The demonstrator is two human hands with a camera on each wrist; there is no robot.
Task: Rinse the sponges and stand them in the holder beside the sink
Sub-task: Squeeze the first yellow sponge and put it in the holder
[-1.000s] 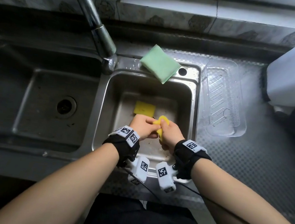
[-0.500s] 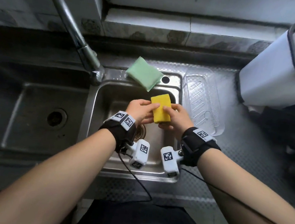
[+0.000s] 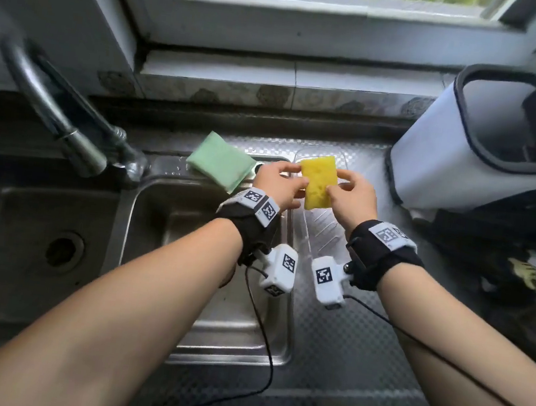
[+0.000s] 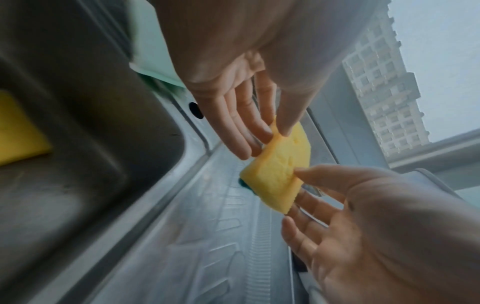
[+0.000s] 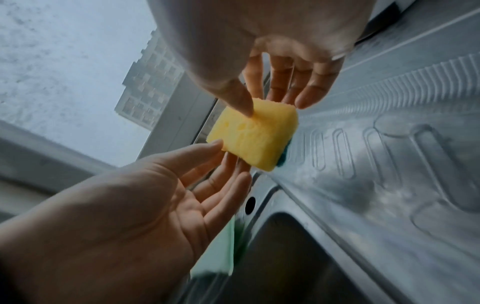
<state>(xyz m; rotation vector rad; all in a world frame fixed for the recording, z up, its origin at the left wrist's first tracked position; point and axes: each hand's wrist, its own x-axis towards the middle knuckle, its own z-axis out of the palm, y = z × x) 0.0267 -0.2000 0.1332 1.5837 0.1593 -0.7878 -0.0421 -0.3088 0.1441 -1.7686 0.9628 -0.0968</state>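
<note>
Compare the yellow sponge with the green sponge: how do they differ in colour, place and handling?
The yellow sponge is held up over the clear holder, pinched by the left hand and right hand; the green sponge lies untouched on the sink rim. Yellow looks pitted, green smooth. Both are flat rectangles.

the steel table [image 3: 360, 349] carries a clear tray [image 3: 323, 233] beneath the hands, a green sponge [image 3: 221, 163] left of them, a white bin [image 3: 451, 158] right.

Both forearms reach forward, left hand [image 3: 279, 184] and right hand [image 3: 352, 196] each in a thumb-and-finger grip.
</note>
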